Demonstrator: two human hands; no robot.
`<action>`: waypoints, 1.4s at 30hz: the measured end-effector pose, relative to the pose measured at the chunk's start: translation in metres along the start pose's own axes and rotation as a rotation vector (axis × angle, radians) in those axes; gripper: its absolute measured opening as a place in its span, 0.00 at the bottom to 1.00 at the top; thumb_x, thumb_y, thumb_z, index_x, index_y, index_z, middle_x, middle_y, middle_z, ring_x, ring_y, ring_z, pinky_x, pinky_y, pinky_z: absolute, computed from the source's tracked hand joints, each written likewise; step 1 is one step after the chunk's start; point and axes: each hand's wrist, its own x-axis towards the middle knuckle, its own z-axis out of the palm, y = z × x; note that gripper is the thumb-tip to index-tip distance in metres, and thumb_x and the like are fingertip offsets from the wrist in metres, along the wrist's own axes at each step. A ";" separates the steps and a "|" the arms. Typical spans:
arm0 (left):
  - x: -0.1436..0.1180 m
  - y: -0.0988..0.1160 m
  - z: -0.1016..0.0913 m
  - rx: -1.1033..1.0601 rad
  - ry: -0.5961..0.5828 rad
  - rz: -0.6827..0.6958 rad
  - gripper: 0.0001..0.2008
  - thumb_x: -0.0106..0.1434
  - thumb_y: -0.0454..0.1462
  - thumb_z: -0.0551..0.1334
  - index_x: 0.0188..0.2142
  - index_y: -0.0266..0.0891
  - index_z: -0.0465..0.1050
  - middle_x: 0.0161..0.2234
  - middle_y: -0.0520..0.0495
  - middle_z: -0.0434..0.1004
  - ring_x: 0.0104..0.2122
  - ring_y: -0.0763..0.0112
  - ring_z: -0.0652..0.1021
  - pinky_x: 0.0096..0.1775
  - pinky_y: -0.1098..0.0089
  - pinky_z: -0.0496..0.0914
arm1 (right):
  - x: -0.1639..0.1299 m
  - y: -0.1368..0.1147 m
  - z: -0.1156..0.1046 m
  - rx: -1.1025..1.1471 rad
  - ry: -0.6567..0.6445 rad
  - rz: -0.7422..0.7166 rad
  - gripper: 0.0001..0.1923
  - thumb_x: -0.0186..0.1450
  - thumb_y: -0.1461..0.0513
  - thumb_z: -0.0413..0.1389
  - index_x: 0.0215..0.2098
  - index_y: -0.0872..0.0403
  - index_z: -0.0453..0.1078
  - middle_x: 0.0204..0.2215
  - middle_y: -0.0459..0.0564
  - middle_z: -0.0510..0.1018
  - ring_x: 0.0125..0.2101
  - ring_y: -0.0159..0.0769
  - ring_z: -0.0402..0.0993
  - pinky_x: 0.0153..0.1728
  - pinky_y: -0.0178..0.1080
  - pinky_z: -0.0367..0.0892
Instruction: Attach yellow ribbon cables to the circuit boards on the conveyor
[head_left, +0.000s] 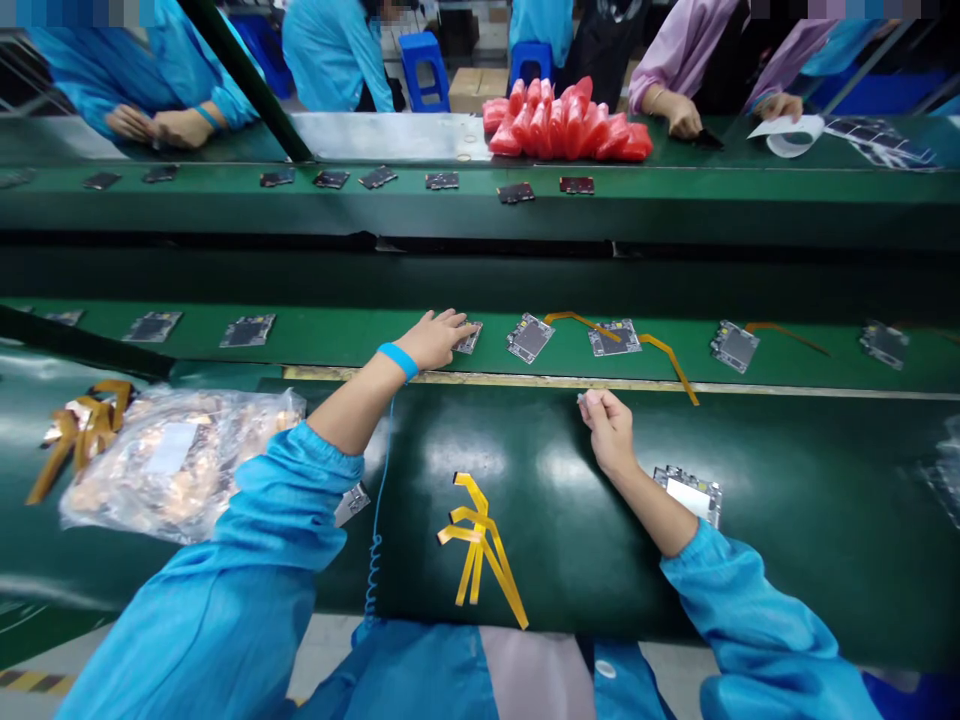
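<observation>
My left hand (433, 341), with a blue wrist strap, reaches onto the green belt with its fingers stretched out. Its fingertips rest on or just over a small circuit board (470, 340), partly covered by the hand. Above the near work surface, my right hand (611, 428) is closed in a pinch; a tiny pale bit shows at the fingertips, too small to name. Between my arms lie several yellow flex cables (480, 530) in a loose bunch. A board with a white patch (694, 497) sits partly behind my right forearm, and another board (352, 503) beside my left sleeve.
Several boards lie along the belt (360, 340); those to the right, like this board (530, 338), have orange flex cables. A clear plastic bag (180, 455) and more flex cables (82, 425) are at left. Across the line, co-workers sit near red bundles (566, 122).
</observation>
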 end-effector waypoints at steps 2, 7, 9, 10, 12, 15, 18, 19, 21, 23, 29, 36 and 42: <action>0.002 -0.002 0.002 0.001 -0.012 0.011 0.40 0.61 0.28 0.59 0.72 0.45 0.59 0.71 0.37 0.60 0.70 0.49 0.62 0.65 0.49 0.61 | 0.000 -0.004 0.000 -0.053 -0.054 -0.011 0.25 0.68 0.41 0.56 0.28 0.51 0.67 0.21 0.42 0.66 0.24 0.32 0.62 0.29 0.36 0.62; 0.005 0.003 -0.003 0.000 0.026 0.025 0.37 0.61 0.31 0.61 0.70 0.42 0.63 0.61 0.34 0.70 0.60 0.48 0.71 0.59 0.53 0.63 | -0.012 -0.015 0.012 -0.168 -0.377 -0.027 0.19 0.64 0.45 0.62 0.34 0.53 0.75 0.23 0.43 0.72 0.23 0.31 0.63 0.25 0.34 0.59; 0.004 0.007 -0.006 0.001 0.020 0.006 0.36 0.60 0.33 0.63 0.68 0.41 0.65 0.58 0.33 0.71 0.57 0.47 0.72 0.58 0.53 0.64 | -0.022 -0.023 0.023 -0.253 -0.538 -0.068 0.15 0.66 0.50 0.62 0.36 0.53 0.76 0.25 0.44 0.75 0.25 0.32 0.67 0.27 0.34 0.60; 0.003 0.009 -0.008 0.001 0.015 -0.006 0.36 0.59 0.34 0.64 0.68 0.40 0.65 0.57 0.33 0.71 0.56 0.46 0.72 0.57 0.53 0.64 | -0.028 -0.027 0.029 -0.315 -0.616 -0.094 0.12 0.67 0.53 0.62 0.37 0.53 0.77 0.28 0.46 0.77 0.27 0.33 0.70 0.29 0.34 0.61; 0.002 0.013 -0.011 0.009 0.010 -0.026 0.35 0.58 0.35 0.64 0.66 0.39 0.65 0.56 0.33 0.70 0.55 0.46 0.72 0.55 0.54 0.65 | -0.041 -0.038 0.043 -0.460 -0.765 -0.132 0.06 0.68 0.59 0.61 0.40 0.52 0.79 0.34 0.48 0.81 0.34 0.35 0.76 0.35 0.36 0.64; -0.001 0.016 -0.011 0.022 0.017 -0.045 0.37 0.57 0.36 0.65 0.66 0.37 0.63 0.55 0.32 0.70 0.53 0.46 0.72 0.51 0.55 0.67 | -0.055 -0.054 0.065 -0.653 -0.910 -0.122 0.08 0.70 0.62 0.60 0.47 0.50 0.79 0.44 0.49 0.83 0.43 0.39 0.80 0.40 0.36 0.66; -0.003 0.017 -0.010 0.024 0.028 -0.052 0.38 0.56 0.38 0.65 0.66 0.37 0.62 0.55 0.32 0.70 0.53 0.47 0.72 0.51 0.56 0.68 | -0.062 -0.062 0.085 -0.810 -0.958 -0.122 0.11 0.73 0.58 0.59 0.52 0.49 0.77 0.49 0.50 0.81 0.46 0.41 0.81 0.41 0.37 0.68; -0.004 0.018 -0.010 0.031 0.038 -0.054 0.38 0.56 0.38 0.65 0.66 0.37 0.62 0.55 0.33 0.70 0.53 0.47 0.72 0.51 0.55 0.68 | -0.063 -0.063 0.091 -0.858 -0.969 -0.136 0.12 0.73 0.57 0.59 0.53 0.49 0.77 0.50 0.51 0.81 0.45 0.41 0.82 0.41 0.38 0.68; -0.006 0.020 -0.011 0.045 0.063 -0.052 0.38 0.56 0.38 0.65 0.66 0.36 0.62 0.55 0.32 0.70 0.53 0.47 0.72 0.51 0.55 0.68 | -0.066 -0.064 0.100 -0.947 -0.997 -0.171 0.12 0.74 0.55 0.58 0.52 0.51 0.76 0.50 0.53 0.80 0.43 0.42 0.82 0.40 0.39 0.70; -0.010 0.022 -0.011 0.043 0.097 -0.041 0.37 0.57 0.38 0.65 0.66 0.35 0.63 0.55 0.31 0.70 0.52 0.46 0.72 0.50 0.54 0.68 | -0.067 -0.064 0.106 -1.005 -1.024 -0.203 0.12 0.75 0.56 0.56 0.49 0.53 0.77 0.48 0.54 0.80 0.42 0.43 0.83 0.38 0.39 0.70; -0.026 0.043 -0.015 -0.032 0.172 0.044 0.36 0.57 0.37 0.64 0.65 0.35 0.63 0.53 0.33 0.69 0.50 0.47 0.72 0.49 0.55 0.69 | -0.070 -0.066 0.104 -1.041 -1.027 -0.241 0.15 0.76 0.54 0.55 0.52 0.54 0.76 0.50 0.57 0.80 0.43 0.43 0.83 0.38 0.38 0.72; -0.046 0.085 -0.014 -0.065 0.141 0.176 0.32 0.58 0.37 0.64 0.62 0.33 0.66 0.51 0.31 0.69 0.49 0.47 0.71 0.46 0.56 0.68 | -0.069 -0.066 0.101 -1.092 -1.109 -0.298 0.15 0.78 0.59 0.50 0.50 0.56 0.77 0.47 0.57 0.81 0.42 0.44 0.82 0.38 0.38 0.73; -0.051 0.108 -0.003 -0.038 0.112 0.231 0.34 0.57 0.39 0.67 0.63 0.33 0.66 0.53 0.30 0.70 0.50 0.46 0.72 0.46 0.56 0.68 | -0.072 -0.073 0.091 -1.026 -1.137 -0.361 0.13 0.77 0.57 0.53 0.52 0.53 0.77 0.49 0.55 0.81 0.42 0.42 0.82 0.39 0.38 0.73</action>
